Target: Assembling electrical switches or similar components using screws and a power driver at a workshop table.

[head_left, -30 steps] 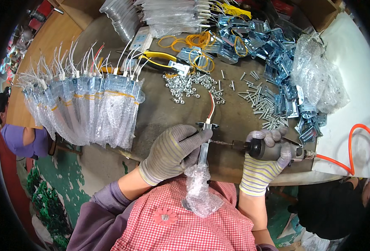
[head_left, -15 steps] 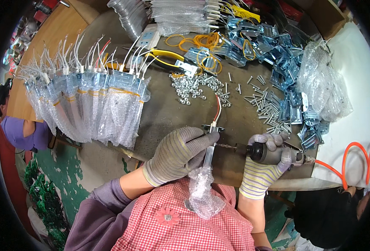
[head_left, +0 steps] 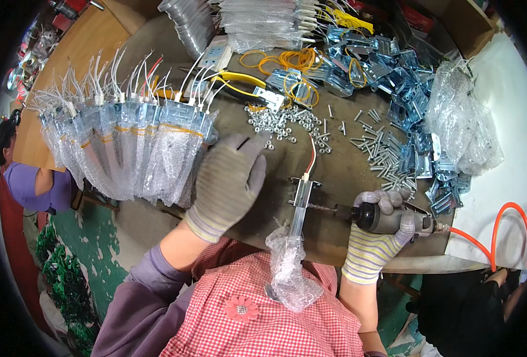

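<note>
My right hand, in a striped glove, is closed around a black and grey air screwdriver. Its bit points left and reaches the side of a slim metal bar with a bracket at its top end. Red and white wires come out of that end, and bubble wrap covers the lower end, over my apron. My left hand, also gloved, is off the bar, its fingers stretched toward a pile of small nuts and the thumb apart. Whether the fingertips touch a nut is hard to see.
Screws lie right of the nuts, beside heaped metal brackets. Bubble-wrapped wired pieces stand at the left. Yellow-handled pliers and rubber bands lie farther back. An orange hose trails right. Another person sits far left.
My left hand has let go of the metal bar and moved left and away from me, toward the nuts. The bar and the screwdriver in my right hand have stayed in place.
</note>
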Demonstrator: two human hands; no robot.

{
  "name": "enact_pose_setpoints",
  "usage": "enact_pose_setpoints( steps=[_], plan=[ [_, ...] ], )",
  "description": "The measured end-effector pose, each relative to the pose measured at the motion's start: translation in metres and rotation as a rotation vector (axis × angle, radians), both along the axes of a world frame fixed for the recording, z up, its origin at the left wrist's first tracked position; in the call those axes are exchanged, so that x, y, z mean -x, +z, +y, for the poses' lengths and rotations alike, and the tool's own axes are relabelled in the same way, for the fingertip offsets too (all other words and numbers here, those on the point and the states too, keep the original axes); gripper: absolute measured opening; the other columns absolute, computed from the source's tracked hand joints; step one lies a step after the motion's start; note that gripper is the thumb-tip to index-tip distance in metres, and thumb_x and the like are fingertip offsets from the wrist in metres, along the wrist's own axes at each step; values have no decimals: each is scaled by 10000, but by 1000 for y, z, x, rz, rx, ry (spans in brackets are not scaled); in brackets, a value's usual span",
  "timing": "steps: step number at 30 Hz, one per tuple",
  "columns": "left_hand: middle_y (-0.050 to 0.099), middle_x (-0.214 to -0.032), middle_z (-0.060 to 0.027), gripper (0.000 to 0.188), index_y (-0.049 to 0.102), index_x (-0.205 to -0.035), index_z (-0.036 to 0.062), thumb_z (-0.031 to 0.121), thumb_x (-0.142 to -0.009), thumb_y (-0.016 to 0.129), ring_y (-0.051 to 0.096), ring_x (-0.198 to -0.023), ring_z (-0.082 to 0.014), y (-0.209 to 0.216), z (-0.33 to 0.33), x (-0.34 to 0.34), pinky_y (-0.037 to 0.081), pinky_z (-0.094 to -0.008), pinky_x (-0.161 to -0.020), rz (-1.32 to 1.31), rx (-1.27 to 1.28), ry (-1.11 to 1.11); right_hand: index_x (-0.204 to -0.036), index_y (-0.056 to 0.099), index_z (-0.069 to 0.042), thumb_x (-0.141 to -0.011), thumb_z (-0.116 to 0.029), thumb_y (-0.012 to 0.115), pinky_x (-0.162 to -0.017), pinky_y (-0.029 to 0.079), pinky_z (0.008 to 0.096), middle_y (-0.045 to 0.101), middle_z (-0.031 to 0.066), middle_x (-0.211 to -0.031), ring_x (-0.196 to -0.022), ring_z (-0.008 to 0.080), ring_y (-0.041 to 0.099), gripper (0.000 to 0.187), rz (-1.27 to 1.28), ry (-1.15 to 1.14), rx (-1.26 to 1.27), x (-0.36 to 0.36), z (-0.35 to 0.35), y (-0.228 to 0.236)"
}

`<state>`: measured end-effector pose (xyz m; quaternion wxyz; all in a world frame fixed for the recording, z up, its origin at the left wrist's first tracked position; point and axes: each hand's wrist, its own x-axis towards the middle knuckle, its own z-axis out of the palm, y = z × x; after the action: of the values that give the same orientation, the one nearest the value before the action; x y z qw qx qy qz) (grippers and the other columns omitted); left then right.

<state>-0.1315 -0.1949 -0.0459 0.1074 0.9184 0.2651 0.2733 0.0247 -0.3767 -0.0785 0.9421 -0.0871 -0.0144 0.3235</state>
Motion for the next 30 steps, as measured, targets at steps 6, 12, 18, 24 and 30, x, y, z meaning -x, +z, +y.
enact_pose_setpoints(
  steps=[6,12,18,24,30],
  plan=[
    [617,-959,-168,291,675,-1078,31,77,-794,634,592,-890,-352,-3,11,11,477,-450,-768,296,-156,-3,-1158,579,-115,-844,-168,698,-910,421,375,533,4,-930,-834,141,506,340,-59,19,5,-3,1,-6],
    [646,-904,-107,205,702,-996,71,110,-827,591,624,-890,-288,0,25,1,511,-405,-756,480,-245,15,-1161,576,-109,-847,-152,692,-917,423,372,529,6,-939,-832,140,503,338,-55,14,9,-1,0,-4],
    [674,-855,-88,150,719,-929,90,135,-826,621,651,-838,-276,3,36,0,525,-397,-711,554,-314,-78,-1166,568,-112,-835,-140,709,-924,425,373,528,2,-939,-830,138,508,360,-39,10,7,-3,-2,-5],
    [706,-826,-78,157,744,-896,60,123,-755,773,658,-759,-201,2,-25,23,502,-301,-716,-156,744,-166,-1166,570,-115,-832,-146,716,-930,425,374,529,-6,-921,-842,138,530,366,-54,26,10,-1,1,-4],
    [713,-824,-79,155,742,-890,61,122,-752,776,658,-746,-193,1,-30,17,500,-301,-710,-189,720,-148,-1158,577,-114,-828,-147,711,-929,420,368,529,-4,-932,-845,135,527,357,-44,15,45,-2,1,-2]
  ],
)
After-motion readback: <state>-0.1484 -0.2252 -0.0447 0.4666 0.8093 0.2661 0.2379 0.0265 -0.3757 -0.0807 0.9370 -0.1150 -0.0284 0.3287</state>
